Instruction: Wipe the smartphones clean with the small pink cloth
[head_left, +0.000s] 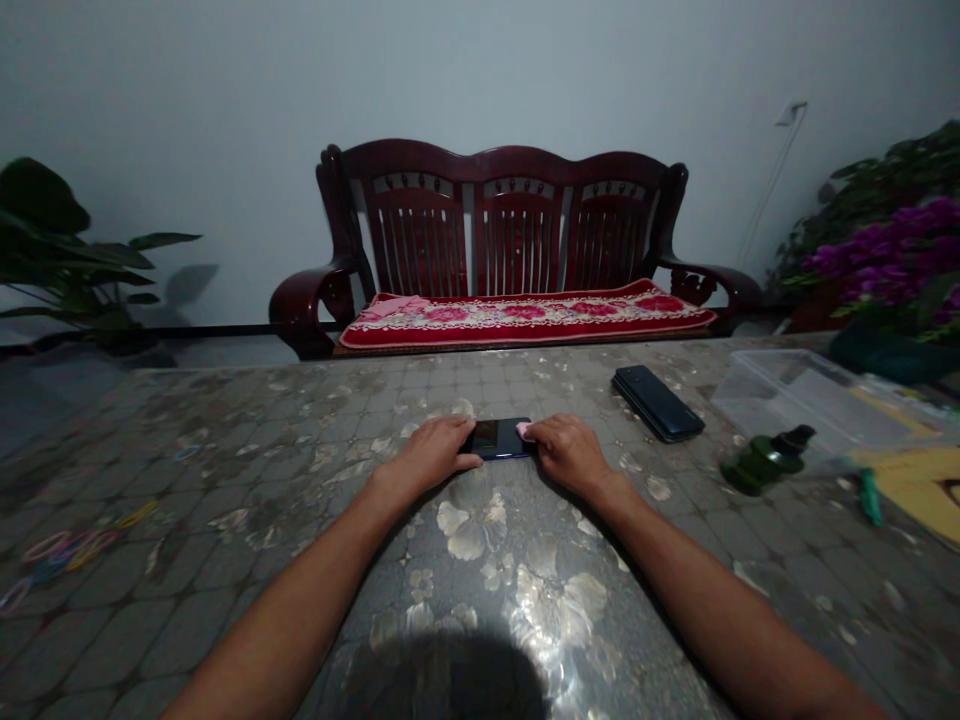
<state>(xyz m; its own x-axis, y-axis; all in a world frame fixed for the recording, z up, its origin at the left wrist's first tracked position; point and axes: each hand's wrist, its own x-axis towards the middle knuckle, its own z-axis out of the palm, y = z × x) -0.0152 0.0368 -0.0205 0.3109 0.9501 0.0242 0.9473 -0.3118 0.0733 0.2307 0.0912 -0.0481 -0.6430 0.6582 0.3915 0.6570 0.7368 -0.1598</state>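
Note:
A dark phone [498, 438] lies flat on the patterned table [300, 480], screen up. My left hand [431, 452] grips its left end with curled fingers and the thumb along the near edge. My right hand [568, 450] rests at the phone's right end, and it pinches a small pink cloth or pad [524, 430] against the screen's corner. Both forearms reach in from the bottom of the view.
A second dark phone [658, 402] lies to the right. Further right are a green bottle [763, 462] on its side, a clear plastic box [802, 395] and yellow paper [922, 480]. Coloured rubber bands [64, 550] lie at the left. A wooden bench [510, 250] stands behind.

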